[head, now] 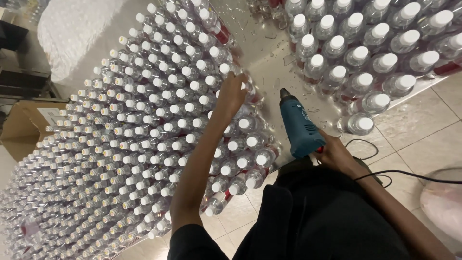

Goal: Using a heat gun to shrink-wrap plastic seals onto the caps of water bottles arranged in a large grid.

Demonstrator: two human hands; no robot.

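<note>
Your left hand reaches out over the big block of clear plastic bottles with white caps, which stands packed cap to cap on the wet, shiny metal table. The fingers curl down on the top of a clear bottle with a red label at the block's far right edge, touching its cap; whether they actually grip it you cannot tell from here. Your right hand is closed around the grip of a blue-green heat gun, its black nozzle pointing away from you over the bare strip of table between the two groups. A second cluster of clear white-capped bottles stands well apart to the right. A black cord trails across the beige floor tiles from your right wrist.
</note>
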